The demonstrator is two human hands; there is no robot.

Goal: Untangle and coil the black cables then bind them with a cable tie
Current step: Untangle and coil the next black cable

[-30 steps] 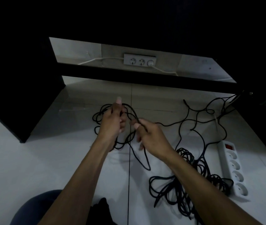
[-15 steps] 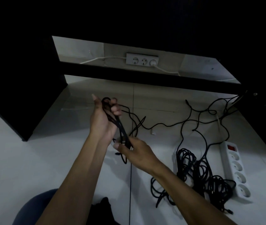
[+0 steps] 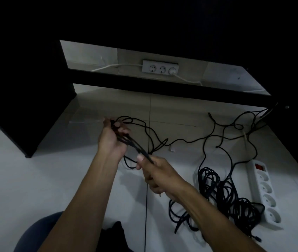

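Hands over the tiled floor [image 3: 35, 179], left hand [image 3: 112, 139] gripping gathered cable loops [image 3: 135, 145], right hand [image 3: 158, 172] pinching their near end, cable pile [image 3: 222, 193] right, beside a power strip [image 3: 264, 190].

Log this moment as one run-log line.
left hand: grips cable loops | right hand: grips same bundle's lower end | tangled pile: on floor beside power strip | cable tie: not seen
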